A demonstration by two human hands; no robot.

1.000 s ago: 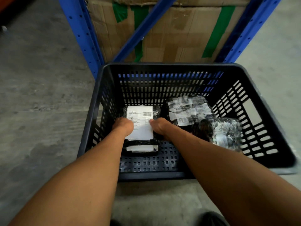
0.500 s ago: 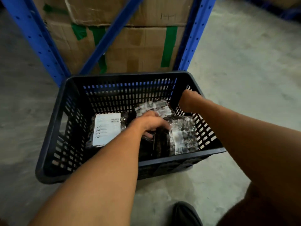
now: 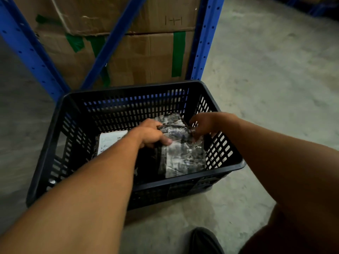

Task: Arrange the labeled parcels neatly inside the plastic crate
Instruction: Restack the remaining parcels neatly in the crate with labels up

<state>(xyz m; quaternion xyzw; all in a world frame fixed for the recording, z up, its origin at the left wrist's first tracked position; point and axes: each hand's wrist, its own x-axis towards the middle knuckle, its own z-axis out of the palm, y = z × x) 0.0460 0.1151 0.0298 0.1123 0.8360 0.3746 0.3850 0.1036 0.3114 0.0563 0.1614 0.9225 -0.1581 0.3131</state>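
Observation:
A dark slotted plastic crate (image 3: pixel 222 163) stands on the concrete floor. Inside on the left lies a black parcel with a white label (image 3: pixel 110 141). On the right lie two crinkled black parcels with plastic-covered labels, a near one (image 3: pixel 185 158) and a far one (image 3: pixel 171 121). My left hand (image 3: pixel 153 133) is closed on the left edge of the far crinkled parcel. My right hand (image 3: pixel 203 126) grips that same parcel at its right edge, fingers curled into the plastic. My left forearm hides the middle of the crate floor.
A blue metal rack (image 3: pixel 203 43) with a diagonal brace stands right behind the crate, holding stacked cardboard boxes (image 3: pixel 139 57) with green tape. Bare concrete floor (image 3: pixel 275 79) spreads to the right. My dark shoe (image 3: pixel 205 241) shows at the bottom edge.
Both hands left the white-labeled parcel on the left. The left hand moved onto the far crinkled parcel, and the right hand came down from the crate's right wall onto it.

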